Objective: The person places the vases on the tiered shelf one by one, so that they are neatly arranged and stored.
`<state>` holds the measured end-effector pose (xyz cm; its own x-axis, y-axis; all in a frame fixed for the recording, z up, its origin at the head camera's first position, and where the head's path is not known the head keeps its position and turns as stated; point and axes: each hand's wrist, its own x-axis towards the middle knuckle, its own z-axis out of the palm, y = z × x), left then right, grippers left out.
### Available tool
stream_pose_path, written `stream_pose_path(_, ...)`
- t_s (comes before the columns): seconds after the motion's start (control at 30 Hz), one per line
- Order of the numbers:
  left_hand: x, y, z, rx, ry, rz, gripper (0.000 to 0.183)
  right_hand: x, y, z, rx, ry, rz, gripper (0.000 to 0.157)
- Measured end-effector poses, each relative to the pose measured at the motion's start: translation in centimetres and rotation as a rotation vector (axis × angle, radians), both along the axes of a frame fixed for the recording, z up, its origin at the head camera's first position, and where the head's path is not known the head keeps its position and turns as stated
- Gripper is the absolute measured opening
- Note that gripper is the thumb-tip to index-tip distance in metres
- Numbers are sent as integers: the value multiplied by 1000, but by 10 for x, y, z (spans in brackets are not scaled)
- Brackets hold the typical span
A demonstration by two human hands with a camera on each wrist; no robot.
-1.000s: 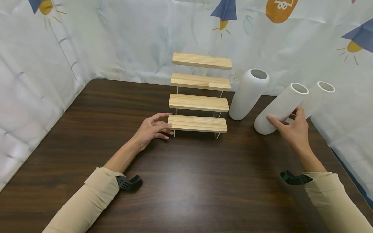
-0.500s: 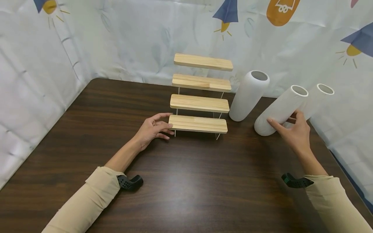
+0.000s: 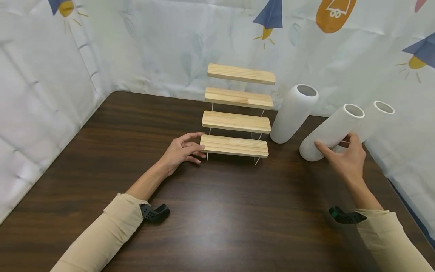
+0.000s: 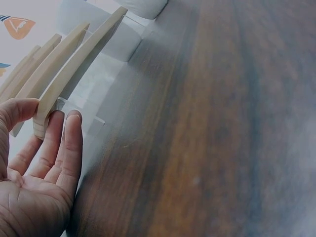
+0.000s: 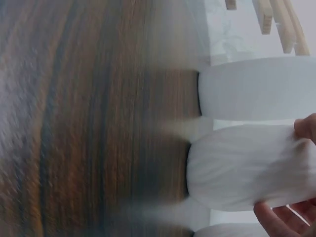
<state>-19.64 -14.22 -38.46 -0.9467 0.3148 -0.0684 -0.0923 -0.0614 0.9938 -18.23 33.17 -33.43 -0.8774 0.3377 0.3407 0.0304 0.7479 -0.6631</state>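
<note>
While the left hand (image 3: 178, 153) pinches the four-tier pale wooden stand (image 3: 234, 145) at its lower left end, the right hand (image 3: 348, 156) grips the middle white cylindrical vase (image 3: 327, 133), right of the stand.

Rightmost white vase (image 3: 374, 122) is partly hidden by middle vase (image 3: 331, 130) and right hand (image 3: 348, 158), left sleeve (image 3: 98, 234) cut off by head view's lower edge.

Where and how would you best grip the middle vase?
Likely round the body of the middle vase, from the front, across opposite sides, as the right hand holds it. The vase stands upright, tall and rounded, with the left vase and right vase flanking it.
</note>
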Motion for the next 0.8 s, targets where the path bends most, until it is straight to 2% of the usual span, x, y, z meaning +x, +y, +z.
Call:
stream_pose_path(0.2, -1, 1, 0, 0, 2, 2, 53, 6, -4, 0, -1, 35, 1, 69)
stream_pose_path(0.53, 0, 1, -1, 7, 12, 1, 54, 15, -10, 0, 10, 96, 52, 69)
stream_pose_path(0.8, 0, 0, 0, 11, 14, -6, 54, 26, -23, 10, -35, 139, 90, 60)
